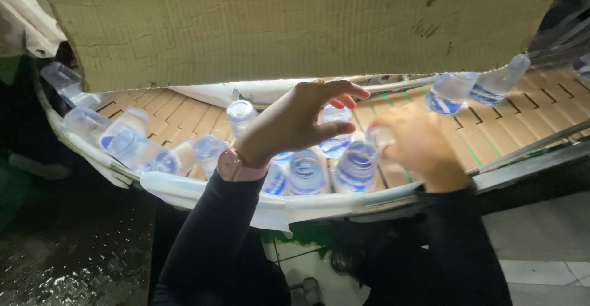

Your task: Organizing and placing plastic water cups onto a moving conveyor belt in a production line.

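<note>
Nearest: two dark sleeves (215, 238) rising from the bottom edge, a pink watch (232, 166) on the left wrist. Wet dark floor (67, 250) below left, pale tiles (541, 244) lower right.

Left hand (301, 120): spread open above the belt, fingers extended to the right, thumb below them, palm down. It holds nothing. A bottle (335, 135) with a blue label lies just under and beyond the fingertips, in the gap between thumb and fingers; whether skin touches it I cannot tell.

Right hand (418, 146): motion-blurred, curled over the top of a second bottle (356, 167) that stands just left of it, against the near rail. The fingers appear closed about the cap end, but the blur hides how firm the hold is.

White curved rail (203, 192) bounds the near side of the conveyor (528, 121), which is made of tan slats. Clear bottles (132, 143) with blue labels crowd against the rail left of the hands, some upright, some tipped. One more bottle stands between the hands, near the rail.

Farther right, two bottles lie tilted on the slats, well apart from both hands.

Farthest: a large cardboard sheet (276, 23) hangs over the belt, covering the upper frame.
</note>
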